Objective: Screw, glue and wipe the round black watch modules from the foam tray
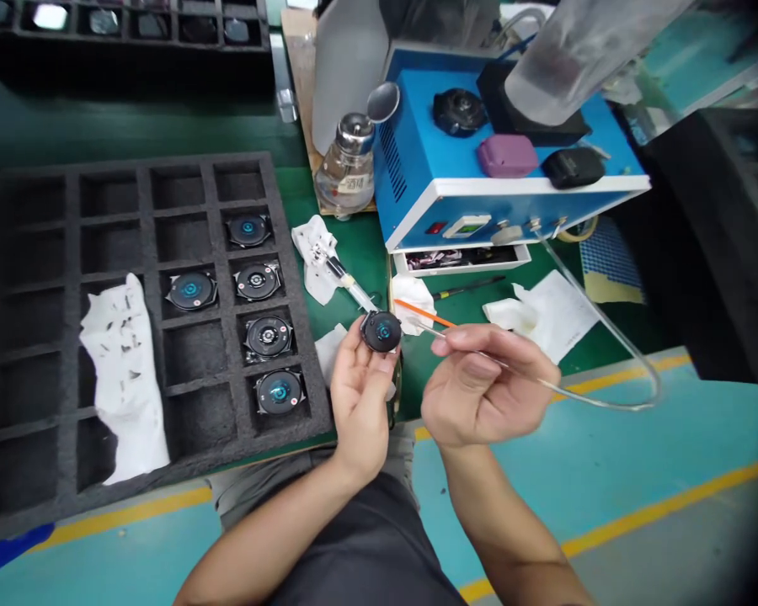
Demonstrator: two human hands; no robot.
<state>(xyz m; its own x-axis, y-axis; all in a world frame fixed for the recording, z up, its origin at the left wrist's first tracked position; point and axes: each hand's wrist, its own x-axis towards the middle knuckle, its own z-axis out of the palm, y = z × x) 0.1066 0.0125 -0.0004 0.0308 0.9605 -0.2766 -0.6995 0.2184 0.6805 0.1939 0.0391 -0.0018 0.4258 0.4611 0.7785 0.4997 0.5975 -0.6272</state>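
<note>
Two hands worked close together above the near edge of the green tabletop (347,252). The left hand (357,396) was curled upward, its fingertips pinching a small round black part with a blue centre (381,331), held face up just beside the foam tray (69,252). The right hand (480,387) was closed in a pen-like grip around a thin nozzle on a clear tube (606,324), with an orange-tipped needle (423,313) pointing toward the round part and ending just beside it; whether the tip touched could not be told. The tube looped right and back up to the blue dispenser box (499,202) at the rear of the tabletop. Five similar round parts (267,335) sat in separate compartments of the black foam tray, mostly in its right column, and a crumpled white cloth (123,379) lay across its left compartments. A glass bottle with a metal cap (347,168) stood beside the box.
</note>
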